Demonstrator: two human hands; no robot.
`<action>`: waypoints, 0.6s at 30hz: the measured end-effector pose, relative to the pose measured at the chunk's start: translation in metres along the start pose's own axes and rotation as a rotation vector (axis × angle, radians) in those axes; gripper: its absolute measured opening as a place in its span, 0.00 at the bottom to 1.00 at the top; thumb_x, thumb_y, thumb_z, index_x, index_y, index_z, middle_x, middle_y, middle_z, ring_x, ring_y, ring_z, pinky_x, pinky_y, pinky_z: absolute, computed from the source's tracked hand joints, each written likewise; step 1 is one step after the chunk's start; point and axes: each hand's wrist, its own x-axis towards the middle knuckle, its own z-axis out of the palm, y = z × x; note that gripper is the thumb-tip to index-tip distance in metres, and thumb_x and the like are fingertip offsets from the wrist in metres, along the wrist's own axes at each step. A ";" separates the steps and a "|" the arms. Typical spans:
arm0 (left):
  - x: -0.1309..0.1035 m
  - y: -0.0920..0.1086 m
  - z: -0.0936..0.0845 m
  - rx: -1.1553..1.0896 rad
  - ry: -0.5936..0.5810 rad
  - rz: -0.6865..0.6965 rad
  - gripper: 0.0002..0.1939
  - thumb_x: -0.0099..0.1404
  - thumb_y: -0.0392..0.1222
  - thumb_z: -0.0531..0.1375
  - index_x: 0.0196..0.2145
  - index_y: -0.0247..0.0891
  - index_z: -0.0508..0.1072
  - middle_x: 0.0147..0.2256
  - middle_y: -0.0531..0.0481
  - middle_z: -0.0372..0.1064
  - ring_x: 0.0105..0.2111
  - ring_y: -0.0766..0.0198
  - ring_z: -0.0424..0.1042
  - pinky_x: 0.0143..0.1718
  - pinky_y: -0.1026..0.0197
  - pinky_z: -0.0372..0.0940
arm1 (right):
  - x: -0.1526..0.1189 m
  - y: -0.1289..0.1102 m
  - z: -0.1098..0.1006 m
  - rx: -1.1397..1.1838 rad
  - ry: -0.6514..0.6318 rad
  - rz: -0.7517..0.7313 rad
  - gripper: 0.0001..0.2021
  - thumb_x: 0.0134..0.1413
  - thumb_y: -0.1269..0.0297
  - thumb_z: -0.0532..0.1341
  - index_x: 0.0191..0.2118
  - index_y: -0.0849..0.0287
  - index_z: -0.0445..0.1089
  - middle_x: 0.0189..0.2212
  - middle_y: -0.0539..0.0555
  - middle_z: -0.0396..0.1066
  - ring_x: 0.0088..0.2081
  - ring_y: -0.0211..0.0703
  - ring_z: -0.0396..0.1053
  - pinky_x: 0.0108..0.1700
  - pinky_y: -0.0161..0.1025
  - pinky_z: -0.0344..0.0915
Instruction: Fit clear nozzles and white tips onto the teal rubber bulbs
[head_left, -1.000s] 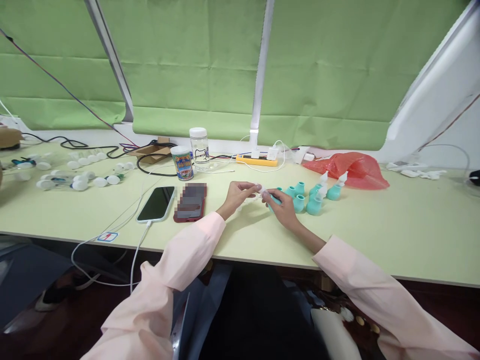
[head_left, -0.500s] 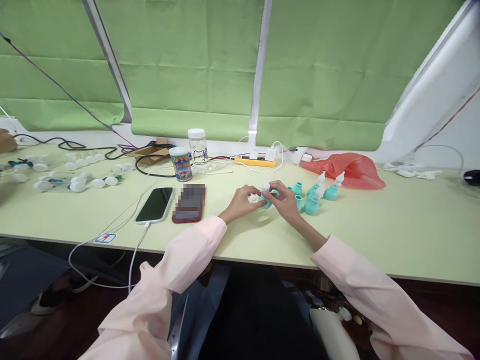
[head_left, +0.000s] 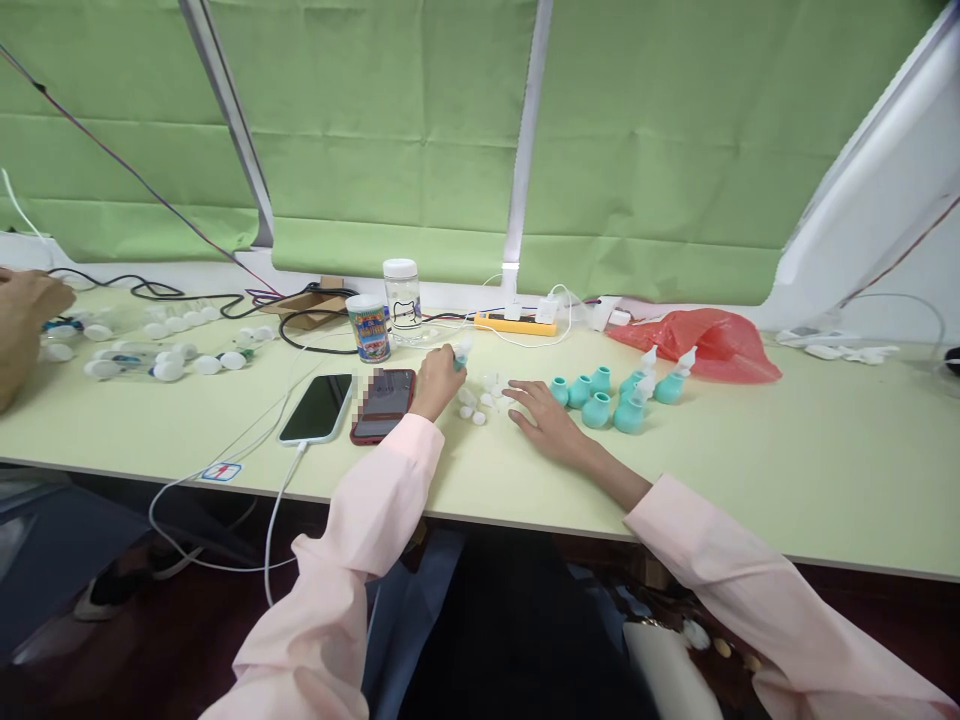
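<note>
You get a bright, even view: daylight filters through the green blinds [head_left: 390,150] well beyond your left hand [head_left: 435,380], and the pale desk [head_left: 787,470] takes it softly, with only faint shadows under your right hand [head_left: 541,420] and no harsh glare. Below both hands, under the desk edge, everything falls dim and murky. The wide lens bends the straight lines outward far to either side of your hands, small parts near them look slightly soft, and one patch on the phone [head_left: 382,400] just beside your left hand is pixelated.
</note>
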 end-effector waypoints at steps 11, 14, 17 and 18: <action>-0.004 0.000 0.000 0.096 -0.076 -0.047 0.30 0.52 0.35 0.53 0.52 0.27 0.48 0.34 0.36 0.65 0.36 0.51 0.66 0.32 0.58 0.58 | 0.012 -0.004 0.017 -0.240 -0.164 0.037 0.16 0.56 0.66 0.44 0.47 0.58 0.60 0.49 0.58 0.57 0.50 0.50 0.51 0.47 0.50 0.54; -0.008 0.008 -0.008 0.084 0.072 -0.023 0.33 0.53 0.37 0.53 0.54 0.30 0.44 0.40 0.36 0.62 0.41 0.51 0.63 0.34 0.58 0.59 | 0.016 -0.008 0.014 -0.288 -0.183 0.055 0.15 0.55 0.66 0.45 0.45 0.59 0.62 0.44 0.60 0.59 0.46 0.49 0.52 0.42 0.46 0.57; -0.013 0.015 -0.017 0.045 0.184 0.157 0.22 0.55 0.36 0.50 0.50 0.36 0.56 0.43 0.41 0.60 0.44 0.55 0.59 0.36 0.60 0.59 | 0.016 -0.008 0.012 -0.341 -0.196 0.068 0.15 0.55 0.68 0.45 0.43 0.59 0.64 0.42 0.60 0.59 0.44 0.50 0.52 0.40 0.45 0.57; -0.015 0.017 -0.018 0.025 0.167 0.245 0.18 0.56 0.34 0.48 0.46 0.36 0.61 0.42 0.43 0.61 0.44 0.58 0.60 0.36 0.61 0.58 | 0.016 -0.008 0.011 -0.359 -0.198 0.075 0.15 0.55 0.68 0.45 0.43 0.59 0.64 0.41 0.61 0.59 0.43 0.51 0.52 0.39 0.45 0.56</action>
